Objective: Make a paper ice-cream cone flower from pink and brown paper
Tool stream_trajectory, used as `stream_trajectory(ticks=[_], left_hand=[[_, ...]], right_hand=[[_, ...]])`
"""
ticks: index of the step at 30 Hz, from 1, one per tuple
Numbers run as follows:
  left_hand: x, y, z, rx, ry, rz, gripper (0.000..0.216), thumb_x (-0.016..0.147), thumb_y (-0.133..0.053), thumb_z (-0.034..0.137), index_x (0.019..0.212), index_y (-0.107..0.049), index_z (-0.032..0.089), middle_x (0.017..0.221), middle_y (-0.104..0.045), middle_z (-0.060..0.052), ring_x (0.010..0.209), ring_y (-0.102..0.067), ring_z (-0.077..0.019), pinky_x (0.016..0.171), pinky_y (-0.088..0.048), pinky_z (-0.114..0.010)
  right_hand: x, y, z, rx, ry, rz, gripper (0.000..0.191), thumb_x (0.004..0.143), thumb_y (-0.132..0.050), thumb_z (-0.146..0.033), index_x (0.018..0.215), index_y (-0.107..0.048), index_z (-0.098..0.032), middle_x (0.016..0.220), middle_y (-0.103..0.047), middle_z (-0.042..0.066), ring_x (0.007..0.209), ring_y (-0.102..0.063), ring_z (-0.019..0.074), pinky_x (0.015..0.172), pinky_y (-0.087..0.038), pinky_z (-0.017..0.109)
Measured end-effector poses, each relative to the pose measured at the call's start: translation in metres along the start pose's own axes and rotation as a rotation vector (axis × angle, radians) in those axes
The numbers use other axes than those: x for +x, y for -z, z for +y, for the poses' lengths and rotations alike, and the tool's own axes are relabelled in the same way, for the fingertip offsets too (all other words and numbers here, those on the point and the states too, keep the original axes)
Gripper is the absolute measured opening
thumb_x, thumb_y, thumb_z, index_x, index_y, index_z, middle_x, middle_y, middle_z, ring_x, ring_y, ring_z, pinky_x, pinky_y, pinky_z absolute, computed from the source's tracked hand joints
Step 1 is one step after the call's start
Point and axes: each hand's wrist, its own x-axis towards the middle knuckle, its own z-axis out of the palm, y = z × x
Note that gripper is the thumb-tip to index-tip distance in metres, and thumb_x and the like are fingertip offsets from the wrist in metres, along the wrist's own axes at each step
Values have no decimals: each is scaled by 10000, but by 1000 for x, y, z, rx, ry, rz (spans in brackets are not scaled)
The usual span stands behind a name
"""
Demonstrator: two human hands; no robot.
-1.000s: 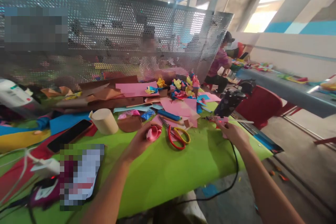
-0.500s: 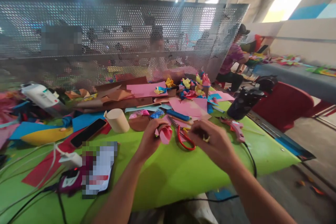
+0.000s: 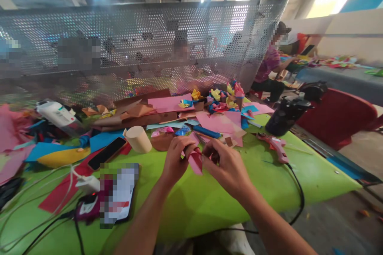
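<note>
Both of my hands meet over the green table cover point(image 3: 191, 199) on a rolled pink paper piece point(image 3: 195, 161). My left hand point(image 3: 175, 157) wraps its fingers round the piece from the left. My right hand point(image 3: 226, 165) pinches its right side with curled fingers. A pink glue gun point(image 3: 277, 146) lies on the table to the right of my right hand, its black cord running off the table's edge. The scissors are hidden behind my hands.
Sheets of pink, blue and brown paper and small folded paper flowers point(image 3: 221, 97) crowd the back of the table. A tan cylinder point(image 3: 138, 138), a black phone point(image 3: 107, 152), chargers and cables lie at the left. A black bottle point(image 3: 284, 115) stands at the right. A perforated metal screen point(image 3: 143, 44) rises behind; other people sit beyond.
My right hand left the glue gun on the table and came left to join my left hand on the pink paper piece. The view swung a little to the left.
</note>
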Motion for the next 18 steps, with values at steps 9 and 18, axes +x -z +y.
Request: stream_trajectory(ticks=[9,18], left_hand=[[0,-1,2,42,-13,38,156,896,-634,184,1044,-600,222,997,-663,-53,965,-630,-184,872,-532,-353],[-1,0,2,32,-4,27,167,898,-635,176,1054,-600,223,996,-655,-55,978,-632,-187,869,-530,-359]], right_hand=[[-1,2,2,152,-7,-53,84,814,-542,-248,747,-565,-203,629,-577,-31,561,-494,120,545,-350,233],[0,2,1,138,4,-30,87,807,-551,-238,727,-569,-206,614,-581,-30,544,-492,120,516,-354,223]])
